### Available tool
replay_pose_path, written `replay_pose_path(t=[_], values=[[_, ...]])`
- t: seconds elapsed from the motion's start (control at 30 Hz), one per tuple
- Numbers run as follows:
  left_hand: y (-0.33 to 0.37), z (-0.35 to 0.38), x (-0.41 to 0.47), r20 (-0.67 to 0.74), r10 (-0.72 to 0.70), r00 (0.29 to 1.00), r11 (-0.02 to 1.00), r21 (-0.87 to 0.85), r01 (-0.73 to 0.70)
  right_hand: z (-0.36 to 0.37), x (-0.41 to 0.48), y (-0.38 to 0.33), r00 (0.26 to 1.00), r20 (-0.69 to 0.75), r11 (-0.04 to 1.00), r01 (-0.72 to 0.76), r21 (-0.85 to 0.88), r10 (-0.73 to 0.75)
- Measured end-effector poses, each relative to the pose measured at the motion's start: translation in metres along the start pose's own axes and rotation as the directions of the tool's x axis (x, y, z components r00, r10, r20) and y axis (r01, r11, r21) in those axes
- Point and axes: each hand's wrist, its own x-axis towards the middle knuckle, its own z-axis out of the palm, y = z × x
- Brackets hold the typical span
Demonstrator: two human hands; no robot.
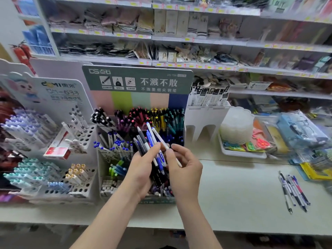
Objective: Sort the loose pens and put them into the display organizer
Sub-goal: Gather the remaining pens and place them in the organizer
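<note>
- While the left hand (142,169) is wrapped around a bundle of pens (152,150), its fingers are curled on the barrels, and the pen tips fan up and to the left, in front of the display organizer (138,123).
- The right hand (183,166) is beside the bundle, thumb and fingers pinching one white pen (167,146) that slants across the right edge of the fanned pens.
- The display organizer stands on the worktop (233,194) just behind both hands; its green header card carries white printed characters, and its compartments hold pens grouped by cap colour: black and white, purple, red, yellow, teal, blue.
- A second white organizer (45,141) stands to its left, with pale blue and teal pens in rows of holes.
- A small group of loose pens (292,191) lies flat on the worktop well to the right of the hands, roughly parallel to one another.
- A white tray (242,151) of colourful small items sits further back on the right, near a stack of translucent lids (237,126).
</note>
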Motion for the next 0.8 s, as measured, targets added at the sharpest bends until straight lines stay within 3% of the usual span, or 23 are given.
replay_pose_path(t=[0.2, 0.3, 0.43, 0.57, 0.67, 0.8], values=[[0.002, 0.018, 0.012, -0.025, -0.028, 0.999, 0.989, 0.142, 0.031, -0.005, 0.016, 0.006, 0.976, 0.036, 0.929, 0.217, -0.299, -0.216], [0.000, 0.028, 0.016, 0.021, 0.032, 0.999, 0.972, 0.233, -0.036, -0.016, 0.028, 0.004, 0.956, 0.011, 0.888, 0.275, -0.370, -0.292], [-0.002, 0.037, 0.013, 0.110, 0.052, 0.993, 0.947, 0.310, -0.084, -0.030, 0.051, -0.002, 0.990, -0.006, 0.933, 0.132, -0.334, -0.142], [-0.006, 0.033, 0.006, 0.232, -0.011, 0.973, 0.917, 0.389, -0.082, -0.037, 0.069, -0.007, 0.960, 0.267, 0.981, -0.034, -0.191, 0.086], [-0.007, 0.025, 0.002, 0.208, -0.025, 0.978, 0.939, 0.341, -0.049, -0.038, 0.069, -0.009, 0.911, 0.354, 0.972, -0.234, 0.029, 0.209], [-0.005, 0.007, -0.003, 0.207, -0.045, 0.977, 0.935, 0.354, -0.032, -0.030, 0.067, -0.007, 0.903, 0.392, 0.978, -0.205, 0.038, 0.174]])
